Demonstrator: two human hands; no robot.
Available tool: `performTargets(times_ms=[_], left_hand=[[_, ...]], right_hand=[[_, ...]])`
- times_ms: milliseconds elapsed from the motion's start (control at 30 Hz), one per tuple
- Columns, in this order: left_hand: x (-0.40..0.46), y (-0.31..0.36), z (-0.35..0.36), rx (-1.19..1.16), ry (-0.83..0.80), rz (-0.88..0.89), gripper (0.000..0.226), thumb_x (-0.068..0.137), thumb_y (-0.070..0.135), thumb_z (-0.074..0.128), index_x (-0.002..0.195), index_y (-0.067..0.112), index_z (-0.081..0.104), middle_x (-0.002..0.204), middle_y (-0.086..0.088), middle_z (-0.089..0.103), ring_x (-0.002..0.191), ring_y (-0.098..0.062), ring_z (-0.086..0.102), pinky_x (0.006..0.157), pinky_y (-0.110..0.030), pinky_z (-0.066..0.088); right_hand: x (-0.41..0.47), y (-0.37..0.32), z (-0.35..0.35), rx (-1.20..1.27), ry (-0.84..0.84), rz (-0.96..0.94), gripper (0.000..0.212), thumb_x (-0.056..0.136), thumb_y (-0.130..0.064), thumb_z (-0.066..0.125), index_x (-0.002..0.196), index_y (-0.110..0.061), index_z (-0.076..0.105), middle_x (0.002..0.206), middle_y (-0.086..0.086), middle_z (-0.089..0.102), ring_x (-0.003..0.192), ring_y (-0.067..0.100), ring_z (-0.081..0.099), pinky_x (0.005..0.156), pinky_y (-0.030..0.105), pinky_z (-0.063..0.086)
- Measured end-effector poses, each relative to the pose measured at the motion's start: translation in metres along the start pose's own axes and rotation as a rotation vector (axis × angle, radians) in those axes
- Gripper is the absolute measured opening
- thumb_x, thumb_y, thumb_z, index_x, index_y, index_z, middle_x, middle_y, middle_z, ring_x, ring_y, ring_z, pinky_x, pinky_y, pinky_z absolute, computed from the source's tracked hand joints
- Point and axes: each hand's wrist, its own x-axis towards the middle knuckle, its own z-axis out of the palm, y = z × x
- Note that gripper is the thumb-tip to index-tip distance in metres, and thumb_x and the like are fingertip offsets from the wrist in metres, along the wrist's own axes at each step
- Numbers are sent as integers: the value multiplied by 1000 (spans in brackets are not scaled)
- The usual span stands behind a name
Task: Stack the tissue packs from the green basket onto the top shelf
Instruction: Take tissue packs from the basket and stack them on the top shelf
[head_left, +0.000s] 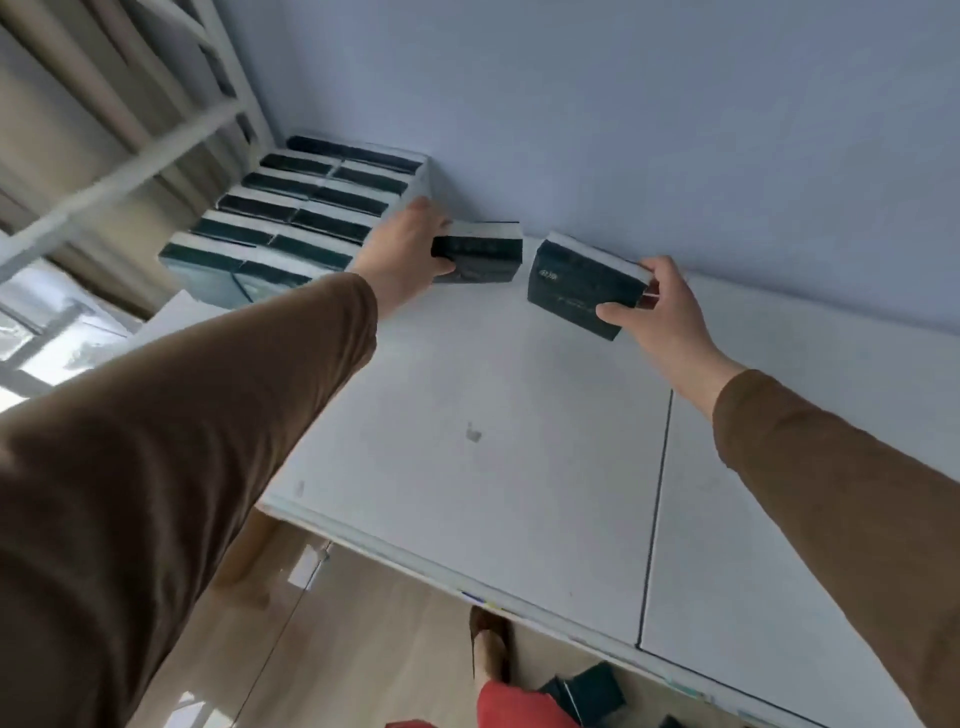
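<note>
White top shelf (519, 415), pale-blue wall (623, 130)

Both arms, in brown sleeves, reach over the white top shelf (519, 426). The left hand (410, 247) grips 1 dark tissue pack (480, 257) near the shelf's back edge, just beside the stacked packs (291, 223) filling the back left corner in rows. The right hand (662, 306) holds a second tissue pack (582, 283), tilted, near the back edge by the wall (623, 130). The 2 held packs sit close together without touching. More dark packs (592, 691) lie on the floor below the shelf's front edge.
</note>
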Motion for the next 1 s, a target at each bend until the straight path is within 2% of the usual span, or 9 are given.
performTargets(times_ms=[67, 167, 367, 467, 533, 633, 800, 867, 1000], left_hand=[[43, -10, 2, 20, -7, 51, 42, 85, 19, 72, 123, 17, 55, 124, -5, 52, 107, -32, 57, 90, -43, 48], [99, -22, 6, 78, -37, 140, 38, 84, 14, 71, 118, 18, 54, 119, -5, 52, 102, -30, 57, 86, -44, 49], [172, -58, 18, 231, -73, 183, 42, 86, 16, 71, 124, 14, 53, 114, -10, 57, 106, -32, 54, 85, -47, 48], [186, -77, 23, 344, -5, 280, 52, 83, 23, 74, 127, 14, 47, 110, -12, 63, 107, -34, 51, 87, -45, 42], [192, -86, 25, 392, 34, 373, 50, 82, 27, 73, 124, 17, 47, 111, -9, 63, 110, -34, 48, 90, -45, 39], [195, -95, 26, 433, 66, 443, 44, 83, 31, 69, 120, 20, 48, 110, -6, 63, 109, -33, 46, 89, -45, 39], [190, -86, 31, 497, 110, 348, 42, 78, 26, 68, 115, 10, 56, 117, -13, 52, 107, -34, 44, 89, -44, 40], [185, -78, 33, 510, 70, 301, 44, 79, 29, 71, 114, 8, 54, 113, -13, 54, 106, -33, 46, 89, -44, 39], [162, -70, 35, 475, 56, 199, 62, 80, 36, 70, 132, 13, 45, 122, -11, 56, 114, -33, 46, 98, -45, 37]], right_hand=[[39, 0, 14, -18, 12, 14, 53, 75, -29, 81, 117, -30, 49, 108, -5, 59, 98, 15, 59, 73, 27, 49], [86, -1, 32, -25, 30, 26, 56, 74, -26, 81, 120, -27, 49, 113, 5, 61, 104, 24, 61, 85, 40, 54], [152, -6, 61, -74, 48, 13, 50, 75, -20, 82, 112, -29, 49, 112, 3, 62, 104, 23, 61, 88, 41, 54], [170, -8, 76, -72, 78, 34, 50, 76, -18, 81, 113, -25, 47, 112, 11, 62, 102, 29, 61, 88, 42, 54], [176, -8, 87, -56, 139, 57, 51, 77, -16, 81, 113, -20, 44, 110, 16, 61, 99, 31, 61, 82, 40, 54], [177, -5, 99, -32, 221, 68, 53, 76, -15, 82, 111, -17, 42, 108, 11, 59, 98, 27, 61, 81, 34, 55], [177, -6, 114, 27, 312, 110, 58, 75, -17, 84, 116, -10, 44, 118, 8, 55, 104, 23, 58, 93, 37, 52], [177, -7, 115, 51, 298, 156, 56, 76, -18, 83, 115, -9, 43, 116, 8, 57, 103, 23, 60, 91, 37, 52], [164, -5, 106, 17, 264, 159, 46, 82, -12, 75, 113, -10, 42, 113, 8, 54, 103, 25, 59, 79, 27, 49]])
